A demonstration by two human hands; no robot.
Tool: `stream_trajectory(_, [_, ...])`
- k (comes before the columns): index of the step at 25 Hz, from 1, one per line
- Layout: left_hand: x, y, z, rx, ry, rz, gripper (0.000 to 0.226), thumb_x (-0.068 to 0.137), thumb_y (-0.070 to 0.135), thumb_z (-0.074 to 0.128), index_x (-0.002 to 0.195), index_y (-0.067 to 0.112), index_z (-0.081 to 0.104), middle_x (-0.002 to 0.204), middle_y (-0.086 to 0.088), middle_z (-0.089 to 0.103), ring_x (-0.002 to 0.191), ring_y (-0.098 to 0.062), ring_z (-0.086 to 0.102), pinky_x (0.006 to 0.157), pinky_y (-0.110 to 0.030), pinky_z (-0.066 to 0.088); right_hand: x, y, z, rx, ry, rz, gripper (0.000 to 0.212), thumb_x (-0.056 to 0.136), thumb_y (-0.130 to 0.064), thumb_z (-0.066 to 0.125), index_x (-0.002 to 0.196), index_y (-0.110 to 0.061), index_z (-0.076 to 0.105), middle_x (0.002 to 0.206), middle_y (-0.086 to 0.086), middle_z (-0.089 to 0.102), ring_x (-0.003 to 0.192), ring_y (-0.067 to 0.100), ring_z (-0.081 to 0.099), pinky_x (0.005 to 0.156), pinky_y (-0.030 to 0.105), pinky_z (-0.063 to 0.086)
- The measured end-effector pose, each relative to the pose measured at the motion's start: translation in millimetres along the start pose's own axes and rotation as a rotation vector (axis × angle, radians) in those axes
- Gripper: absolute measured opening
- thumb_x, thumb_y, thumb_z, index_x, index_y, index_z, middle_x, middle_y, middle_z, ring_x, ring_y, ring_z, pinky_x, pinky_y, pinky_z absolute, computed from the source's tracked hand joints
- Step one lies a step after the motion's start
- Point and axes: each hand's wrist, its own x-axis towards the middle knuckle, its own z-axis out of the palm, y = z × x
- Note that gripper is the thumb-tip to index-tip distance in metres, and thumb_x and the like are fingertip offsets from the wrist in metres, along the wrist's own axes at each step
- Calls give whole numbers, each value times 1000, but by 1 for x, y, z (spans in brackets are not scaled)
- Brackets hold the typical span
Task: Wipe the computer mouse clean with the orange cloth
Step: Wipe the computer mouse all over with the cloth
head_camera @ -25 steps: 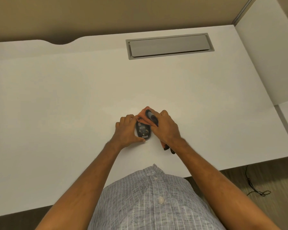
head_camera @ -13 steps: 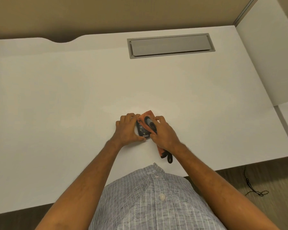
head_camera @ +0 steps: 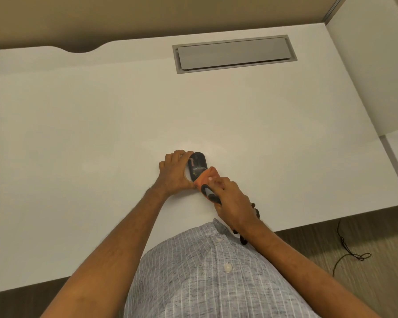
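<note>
A black computer mouse (head_camera: 197, 165) lies turned over near the front middle of the white desk (head_camera: 101, 134), its underside with a label facing up. My left hand (head_camera: 174, 173) grips its left side and holds it steady. My right hand (head_camera: 233, 200) is closed on the orange cloth (head_camera: 208, 180), which has dark patches and is pressed on the mouse's near end. A dark-edged tail of the cloth hangs out under my right wrist.
A grey cable hatch (head_camera: 233, 55) is set into the desk at the back. A white partition (head_camera: 377, 76) stands along the right. A black cable (head_camera: 347, 249) lies on the floor at the right. My shirt touches the desk's front edge.
My right hand has drawn the orange cloth back toward me along the mouse, uncovering its far end. My left hand stayed on the mouse's left side.
</note>
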Motion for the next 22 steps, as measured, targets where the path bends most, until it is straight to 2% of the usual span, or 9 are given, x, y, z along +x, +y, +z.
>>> stream_trajectory(5, [0, -1, 1, 3, 2, 6, 120, 52, 76, 80, 152, 28, 33, 149, -4, 38, 133, -29, 33, 106, -50, 33, -8, -1, -6, -72, -16, -43, 58, 93, -15, 65, 145, -32, 48, 142, 6, 47, 111, 27, 52, 76, 38, 58])
stream_trajectory(7, [0, -1, 0, 2, 2, 4, 121, 51, 79, 76, 152, 29, 33, 149, -3, 38, 133, -28, 33, 105, -49, 32, -6, 1, -19, 63, -19, -5, 51, 90, -13, 67, 136, -34, 57, 132, 0, 51, 108, 23, 53, 76, 33, 55])
stream_trajectory(9, [-1, 0, -1, -19, 1, 0, 122, 48, 85, 67, 151, 30, 33, 148, -1, 38, 133, -27, 32, 105, -48, 31, 0, 5, -37, 266, -1, 58, 35, 86, -18, 66, 116, -36, 64, 117, -8, 55, 95, 17, 59, 71, 26, 50])
stream_trajectory(11, [-1, -1, -1, -30, 5, 4, 120, 48, 85, 66, 151, 31, 34, 148, -1, 38, 133, -26, 32, 105, -48, 31, 12, 5, -56, 444, 52, 130, 26, 83, -24, 61, 100, -43, 56, 105, -12, 55, 84, 11, 62, 67, 25, 50])
stream_trajectory(12, [-1, -2, -1, -22, 7, 7, 118, 50, 82, 70, 150, 31, 34, 149, -2, 38, 134, -27, 32, 105, -48, 31, 22, 4, -63, 504, 86, 152, 24, 83, -25, 60, 97, -42, 54, 104, -11, 55, 82, 9, 62, 66, 27, 52])
stream_trajectory(14, [0, -3, 0, 7, 4, 11, 114, 54, 75, 78, 149, 31, 34, 149, -3, 38, 134, -29, 33, 105, -49, 32, 48, -4, -70, 536, 125, 160, 21, 85, -22, 61, 101, -35, 56, 106, -7, 56, 82, 10, 63, 67, 28, 54])
stream_trajectory(16, [0, -3, 0, 18, 4, 13, 110, 54, 75, 78, 145, 29, 36, 147, -3, 39, 132, -29, 34, 105, -48, 33, 73, -14, -67, 470, 108, 145, 25, 87, -18, 63, 111, -25, 61, 115, -3, 56, 87, 17, 64, 73, 28, 56])
stream_trajectory(18, [0, -2, 0, -3, 8, 13, 107, 53, 76, 75, 142, 28, 41, 145, -3, 41, 131, -28, 35, 106, -47, 33, 89, -22, -59, 359, 46, 111, 41, 86, -18, 64, 127, -20, 59, 129, 1, 56, 101, 24, 64, 84, 33, 57])
stream_trajectory(22, [-1, -2, 0, -39, 29, 27, 104, 52, 80, 72, 139, 30, 45, 143, -1, 43, 130, -27, 35, 104, -46, 32, 87, -26, -43, 242, -9, 46, 69, 85, -17, 66, 149, -25, 42, 143, 7, 52, 120, 30, 57, 95, 40, 55])
